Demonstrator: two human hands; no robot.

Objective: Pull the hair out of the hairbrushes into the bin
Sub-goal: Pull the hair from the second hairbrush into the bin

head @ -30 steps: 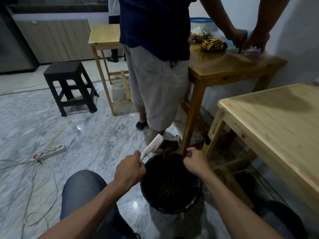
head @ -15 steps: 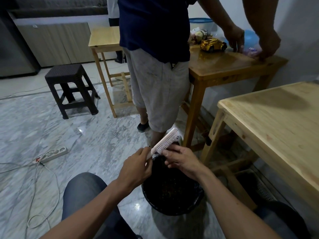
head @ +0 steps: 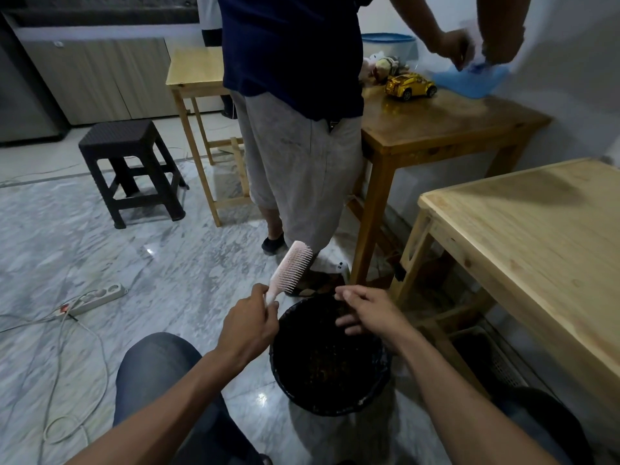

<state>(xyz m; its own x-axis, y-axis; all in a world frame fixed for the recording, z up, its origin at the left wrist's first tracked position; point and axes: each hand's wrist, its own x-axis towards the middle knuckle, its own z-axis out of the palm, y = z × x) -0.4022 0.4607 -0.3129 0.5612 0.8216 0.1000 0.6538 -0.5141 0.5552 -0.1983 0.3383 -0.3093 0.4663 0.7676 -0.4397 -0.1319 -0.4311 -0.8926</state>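
Hair removal looks well under way, though how much is left is hard to judge. The pale pink plastic hairbrush [head: 291, 268] is held upright just beyond the far-left rim of the round black bin [head: 330, 357], bristles turned toward the bin, and no clump of hair shows among them — fine strands would be too small to tell. The left hand [head: 250, 325] grasps the brush by its handle. The right hand [head: 365, 312] hovers over the bin's far rim with fingers loosely spread, holding nothing that I can make out; it seems to be letting go of hair or about to reach for the bristles. The bin's dark inside shows a brownish litter at the bottom. No other hairbrush is in view, so whether more wait is unknown.

Just beyond the bin a second person in grey shorts [head: 302, 182] stands close, one foot nearly at the rim — the likeliest thing to crowd the work. Right of the bin stands a pale wooden worktop [head: 536, 250]; beyond it a darker wooden worktop [head: 446, 125] carries a gold toy car [head: 409, 86]. Far left of the bin lie a white power strip [head: 97, 298] and a black plastic stool [head: 131, 169].
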